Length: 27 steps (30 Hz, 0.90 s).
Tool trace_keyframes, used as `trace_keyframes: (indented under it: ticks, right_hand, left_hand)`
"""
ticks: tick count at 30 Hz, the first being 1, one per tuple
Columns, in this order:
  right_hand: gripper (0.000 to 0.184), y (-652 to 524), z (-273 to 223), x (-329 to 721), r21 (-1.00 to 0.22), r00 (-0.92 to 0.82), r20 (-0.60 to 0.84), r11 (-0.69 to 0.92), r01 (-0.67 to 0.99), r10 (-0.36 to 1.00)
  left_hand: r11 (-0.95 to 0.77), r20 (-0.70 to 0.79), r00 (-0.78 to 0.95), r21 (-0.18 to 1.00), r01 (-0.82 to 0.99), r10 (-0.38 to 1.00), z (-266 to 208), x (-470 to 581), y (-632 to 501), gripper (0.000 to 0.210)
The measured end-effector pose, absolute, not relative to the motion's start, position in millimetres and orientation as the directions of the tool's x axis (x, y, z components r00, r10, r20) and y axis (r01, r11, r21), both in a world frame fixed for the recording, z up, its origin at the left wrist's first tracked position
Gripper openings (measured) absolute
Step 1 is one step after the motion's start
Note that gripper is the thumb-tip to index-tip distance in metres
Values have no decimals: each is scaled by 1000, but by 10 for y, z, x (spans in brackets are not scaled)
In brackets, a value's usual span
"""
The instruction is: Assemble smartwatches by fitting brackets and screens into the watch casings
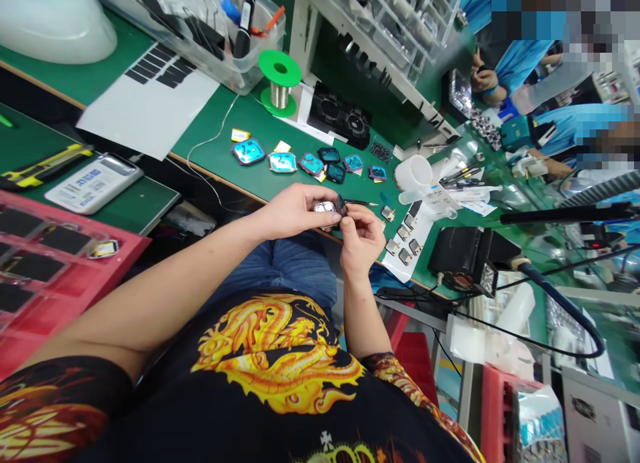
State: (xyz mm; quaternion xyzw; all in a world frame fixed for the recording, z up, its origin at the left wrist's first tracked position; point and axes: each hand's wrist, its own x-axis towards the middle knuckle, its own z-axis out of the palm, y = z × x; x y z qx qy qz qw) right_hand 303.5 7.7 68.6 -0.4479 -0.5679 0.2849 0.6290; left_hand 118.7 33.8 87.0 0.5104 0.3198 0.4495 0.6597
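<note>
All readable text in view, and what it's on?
None readable with confidence:
White device: blue lettering, too blurred.
Black marker: light print, too small.
Paper note: writing, too small.
Blue-faced piece: pale marks, unclear.
Handheld silver part: nothing legible.

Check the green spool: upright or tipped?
Upright: the green spool rests on its lower flange, with its upper flange above and wire between.

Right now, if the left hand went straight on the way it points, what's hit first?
Probably the small dark piece just ahead of its fingertips, then the right hand; exact depth is unclear.
</note>
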Motion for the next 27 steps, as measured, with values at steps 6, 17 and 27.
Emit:
trace_keyframes:
  ticks: [6,17,27]
  right_hand:
    - [27,58,696,3034,-898,184,431,401,182,883]
    - [22,90,652,3105,-918,130,394,385,89,910]
    - [28,89,645,3110,-941,145,338,334,52,930]
  left_hand:
    - [87,10,355,963,-256,935,858,1201,342,33]
    - [88,-3,320,964,-252,948,878,1223,355,30]
    - [59,13,294,971,-232,956,916,1228,350,26]
